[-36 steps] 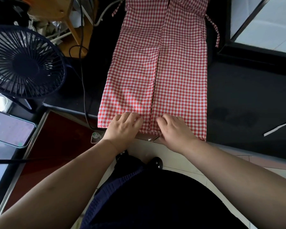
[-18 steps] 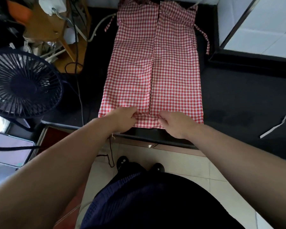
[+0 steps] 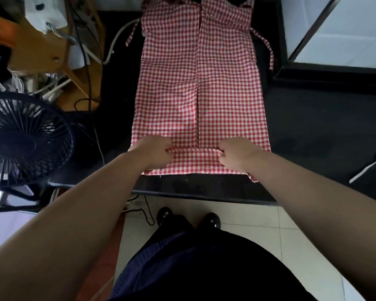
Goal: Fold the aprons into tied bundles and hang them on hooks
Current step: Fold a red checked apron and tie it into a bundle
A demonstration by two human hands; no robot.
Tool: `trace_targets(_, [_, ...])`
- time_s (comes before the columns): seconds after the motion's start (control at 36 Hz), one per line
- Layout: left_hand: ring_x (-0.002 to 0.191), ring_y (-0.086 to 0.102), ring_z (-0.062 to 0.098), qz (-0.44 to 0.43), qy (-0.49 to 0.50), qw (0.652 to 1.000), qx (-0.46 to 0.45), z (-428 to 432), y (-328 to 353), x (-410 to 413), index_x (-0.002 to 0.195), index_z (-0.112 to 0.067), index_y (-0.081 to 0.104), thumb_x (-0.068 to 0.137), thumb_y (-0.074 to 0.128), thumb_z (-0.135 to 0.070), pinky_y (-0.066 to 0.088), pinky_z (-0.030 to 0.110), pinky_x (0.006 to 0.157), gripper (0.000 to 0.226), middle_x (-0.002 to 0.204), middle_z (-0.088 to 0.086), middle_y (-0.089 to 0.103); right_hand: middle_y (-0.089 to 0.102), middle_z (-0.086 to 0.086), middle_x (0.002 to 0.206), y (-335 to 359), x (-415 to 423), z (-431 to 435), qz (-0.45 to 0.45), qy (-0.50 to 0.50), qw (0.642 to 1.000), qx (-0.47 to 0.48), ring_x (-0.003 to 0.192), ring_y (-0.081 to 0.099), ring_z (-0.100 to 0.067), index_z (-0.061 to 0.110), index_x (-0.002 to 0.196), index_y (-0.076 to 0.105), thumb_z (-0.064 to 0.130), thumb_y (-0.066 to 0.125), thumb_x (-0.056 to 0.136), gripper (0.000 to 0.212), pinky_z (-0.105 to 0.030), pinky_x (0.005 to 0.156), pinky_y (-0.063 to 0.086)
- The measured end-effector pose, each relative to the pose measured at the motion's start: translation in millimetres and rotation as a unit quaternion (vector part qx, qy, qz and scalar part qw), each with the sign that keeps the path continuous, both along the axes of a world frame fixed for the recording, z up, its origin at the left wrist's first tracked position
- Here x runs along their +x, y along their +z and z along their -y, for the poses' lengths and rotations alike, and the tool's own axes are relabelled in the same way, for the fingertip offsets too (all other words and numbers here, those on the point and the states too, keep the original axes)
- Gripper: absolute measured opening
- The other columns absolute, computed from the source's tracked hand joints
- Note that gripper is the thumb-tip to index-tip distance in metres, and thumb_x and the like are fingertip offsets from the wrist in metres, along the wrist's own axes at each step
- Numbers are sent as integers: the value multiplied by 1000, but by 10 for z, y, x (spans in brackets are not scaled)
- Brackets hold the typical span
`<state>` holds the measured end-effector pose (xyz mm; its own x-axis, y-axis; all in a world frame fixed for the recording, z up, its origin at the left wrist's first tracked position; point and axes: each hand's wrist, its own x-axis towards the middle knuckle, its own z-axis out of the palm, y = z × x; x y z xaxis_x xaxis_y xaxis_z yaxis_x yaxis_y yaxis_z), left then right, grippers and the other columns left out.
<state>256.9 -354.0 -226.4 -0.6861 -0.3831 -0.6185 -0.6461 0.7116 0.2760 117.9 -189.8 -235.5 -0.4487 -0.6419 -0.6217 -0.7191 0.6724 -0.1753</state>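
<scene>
A red-and-white checked apron point(image 3: 200, 83) lies flat on the black table point(image 3: 313, 127), its two sides folded inward so they meet at a centre seam. Its near hem is turned up and over into a narrow fold point(image 3: 195, 158). My left hand point(image 3: 153, 152) grips the left end of that fold with curled fingers. My right hand point(image 3: 237, 154) grips the right end the same way. An apron tie point(image 3: 266, 43) trails off the far right side and another tie point(image 3: 131, 34) off the far left.
A dark desk fan point(image 3: 24, 142) stands at the left beside the table edge. Cables point(image 3: 89, 68) and a wooden stand point(image 3: 39, 46) crowd the far left. A white strip point(image 3: 369, 166) lies on the table at the right. A raised black-framed white surface point(image 3: 345, 40) is far right.
Both hands have moved apart along the near hem and rolled it further up the apron, so the fold is wider. The camera has tilted, showing more floor.
</scene>
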Motion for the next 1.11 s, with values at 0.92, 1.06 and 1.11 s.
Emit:
trace_targets(0.92, [97,56,44,-249,13,942,-227,-4,-502,879,100,-4,66,64,70,14,45,57,80,40,108,19,61,56,-14,107,-147,7,-888,-249,-100,954,-133,90,54,-31,6,105,58,16,50,93,18,-40,77,42])
trace_targets(1.06, [126,48,31,-207,8,971,-121,8,-366,945,131,-12,56,90,62,-17,36,47,104,41,138,6,51,39,0,141,-206,59,-975,-82,-62,986,-128,129,39,-20,18,140,41,41,49,93,52,-41,111,22])
trace_targets(1.11, [138,31,23,-154,-6,982,-109,-1,-342,994,144,-20,41,85,64,-47,26,41,113,68,152,-2,32,27,2,149,-221,63,-1031,-78,-44,991,-103,137,29,-19,20,147,29,53,50,90,69,-42,115,16])
